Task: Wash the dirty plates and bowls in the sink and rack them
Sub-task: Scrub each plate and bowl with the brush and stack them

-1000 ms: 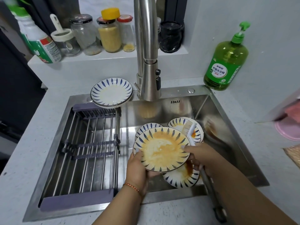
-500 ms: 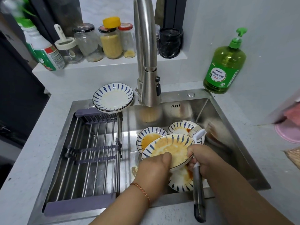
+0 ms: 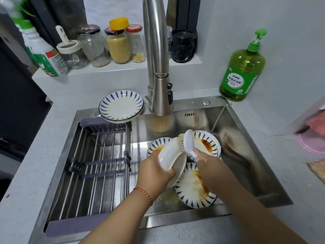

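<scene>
From the head camera, the left hand [image 3: 154, 170] grips a plate [image 3: 171, 160] tilted on edge over the sink [image 3: 246, 173], its white underside facing up. The right hand [image 3: 206, 162] curls around the handle of a dish brush [image 3: 188, 144], whose bristles touch the held plate's upper rim. Three dirty plates [image 3: 195, 189] with orange stains lie in the basin beneath. A cleaner plate [image 3: 121, 105] sits at the far end of the drying rack [image 3: 98, 159], left of the faucet [image 3: 158, 67]. A green soap bottle [image 3: 243, 74] stands at the sink's right corner.
</scene>
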